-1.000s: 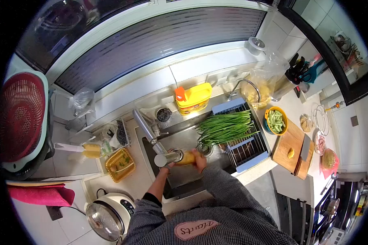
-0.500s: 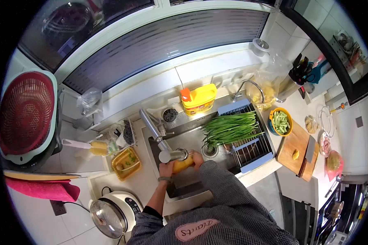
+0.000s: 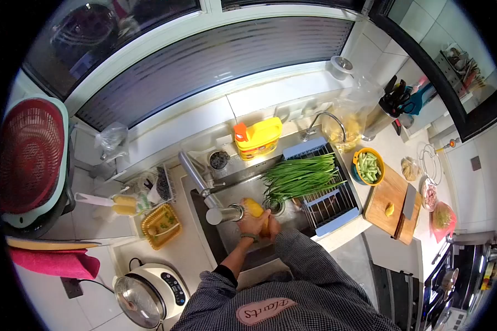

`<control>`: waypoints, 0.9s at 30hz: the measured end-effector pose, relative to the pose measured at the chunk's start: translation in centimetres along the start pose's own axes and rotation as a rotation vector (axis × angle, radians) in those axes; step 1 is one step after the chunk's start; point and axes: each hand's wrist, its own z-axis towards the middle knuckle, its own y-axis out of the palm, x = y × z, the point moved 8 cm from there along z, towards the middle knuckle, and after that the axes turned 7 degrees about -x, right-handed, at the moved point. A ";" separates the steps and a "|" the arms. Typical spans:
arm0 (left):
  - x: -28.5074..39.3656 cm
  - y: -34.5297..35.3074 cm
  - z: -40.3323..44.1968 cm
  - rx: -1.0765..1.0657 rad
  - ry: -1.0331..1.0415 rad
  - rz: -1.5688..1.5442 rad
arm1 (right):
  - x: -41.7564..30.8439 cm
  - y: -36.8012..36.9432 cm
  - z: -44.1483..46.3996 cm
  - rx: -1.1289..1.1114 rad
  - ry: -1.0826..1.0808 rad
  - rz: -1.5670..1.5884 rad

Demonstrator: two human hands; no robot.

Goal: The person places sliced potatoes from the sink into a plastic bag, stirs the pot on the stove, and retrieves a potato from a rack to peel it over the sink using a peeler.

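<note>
Over the sink (image 3: 226,243), my left hand (image 3: 251,224) is wrapped round a long yellow vegetable (image 3: 253,207) whose exact kind I cannot make out. Its upper end sticks out beyond the fingers. My right hand (image 3: 273,225) closes on the lower part, close beside the left. The faucet (image 3: 223,214) reaches in from the left, its head just beside my left hand. A bunch of green chives (image 3: 303,176) lies to the right on a drying rack (image 3: 332,212) set across the sink. The drain (image 3: 275,207) shows just above my right hand.
A yellow jug (image 3: 258,140) stands behind the sink. On the right are a bowl of cut green pieces (image 3: 368,167) and a cutting board (image 3: 382,207) bearing a cleaver (image 3: 408,201). A yellow basket (image 3: 161,225) and an electric cooker (image 3: 152,292) occupy the left counter.
Both hands have moved away from under the faucet head, slightly right, and the vegetable has turned from lying sideways to pointing up and away. The whole view has shifted a little.
</note>
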 end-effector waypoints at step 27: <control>-10.7 -0.8 -4.5 -0.756 -0.151 -0.193 | -4.8 9.5 -4.1 -0.257 -0.108 -0.544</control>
